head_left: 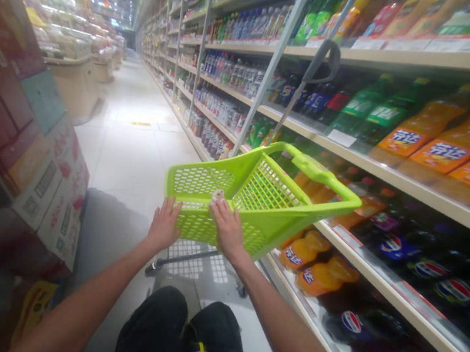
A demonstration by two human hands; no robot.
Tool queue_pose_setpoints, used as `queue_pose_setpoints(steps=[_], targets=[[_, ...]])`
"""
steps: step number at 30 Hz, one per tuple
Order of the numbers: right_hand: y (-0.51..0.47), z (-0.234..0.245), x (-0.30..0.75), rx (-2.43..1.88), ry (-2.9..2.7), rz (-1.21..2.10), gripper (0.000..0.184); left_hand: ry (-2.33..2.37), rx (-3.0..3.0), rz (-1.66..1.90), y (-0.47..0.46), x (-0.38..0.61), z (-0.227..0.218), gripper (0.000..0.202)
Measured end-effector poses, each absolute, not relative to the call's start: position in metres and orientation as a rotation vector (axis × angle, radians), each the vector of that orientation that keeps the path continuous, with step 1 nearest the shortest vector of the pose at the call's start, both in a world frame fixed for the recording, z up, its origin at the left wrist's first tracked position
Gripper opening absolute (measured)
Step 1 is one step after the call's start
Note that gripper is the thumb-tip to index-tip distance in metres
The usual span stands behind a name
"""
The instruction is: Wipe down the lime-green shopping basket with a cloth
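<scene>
A lime-green plastic shopping cart (248,231) with perforated walls stands tilted in view ahead of my knees, its handle toward the shelves on the right. My left hand (166,226) rests on the cart's near left corner, fingers extended against the rim and holding nothing. My right hand (228,228) lies over the cart's near rim, its fingers pressed on a small crumpled whitish wad (217,196), perhaps tissue or cloth. Part of the wad is hidden under the fingers.
Shelves of drink bottles (428,141) line the right side, close to the cart. A grey pole with a looped handle (325,59) rises behind the cart. Stacked cartons (50,200) stand at left. A tiled aisle (135,101) runs ahead. My knees (187,335) are below.
</scene>
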State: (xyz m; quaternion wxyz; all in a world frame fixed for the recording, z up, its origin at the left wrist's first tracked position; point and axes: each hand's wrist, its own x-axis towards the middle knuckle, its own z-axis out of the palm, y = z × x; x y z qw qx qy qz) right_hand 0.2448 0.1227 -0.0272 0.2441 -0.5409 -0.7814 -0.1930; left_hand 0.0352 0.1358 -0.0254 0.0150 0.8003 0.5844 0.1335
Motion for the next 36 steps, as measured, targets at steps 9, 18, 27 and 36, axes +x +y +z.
queue_pose_setpoints(steps=[9, 18, 27, 36], targets=[[0.112, -0.019, 0.283, -1.762, -1.863, -0.535, 0.055, 1.772, 2.53, 0.374, 0.135, 0.03, -0.026, 0.07], [0.119, -0.02, 0.209, -1.565, -2.113, -0.436, 0.048, 1.792, 2.583, 0.369, 0.137, 0.031, -0.022, 0.071], [0.098, -0.004, 0.277, -1.789, -1.856, -0.454, 0.053, 1.854, 2.603, 0.318, 0.121, 0.04, -0.019, 0.073], [0.094, -0.009, 0.266, -1.589, -2.02, -0.403, 0.047, 1.912, 2.618, 0.179, 0.119, 0.041, -0.01, 0.072]])
